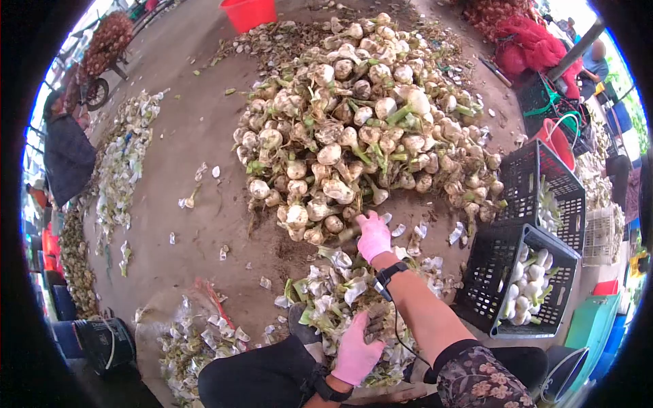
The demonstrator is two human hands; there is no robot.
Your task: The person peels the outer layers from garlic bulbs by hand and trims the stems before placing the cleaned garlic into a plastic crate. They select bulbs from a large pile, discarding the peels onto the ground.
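Observation:
My right hand [374,236], in a pink glove, reaches to the near foot of a large pile of garlic bulbs [330,155] with stems and dirty skins. Its fingers are bent around something brownish and blurred beside the lowest bulbs; I cannot make out what it is. Lower down, my left hand [357,352], also pink-gloved, is over a heap of cut stems and peeled skins [326,292] between my legs. Its thumb stands apart from the fingers, whose tips look dark with soil. No bulb shows in it.
On the right, a black crate [490,272] holds cleaned white garlic [527,285]; another black crate [530,183] is behind it, near a red bucket [559,143]. A dark bucket [102,343] stands at left. A red tub [249,13] is beyond the pile. Another person [595,68] sits far right.

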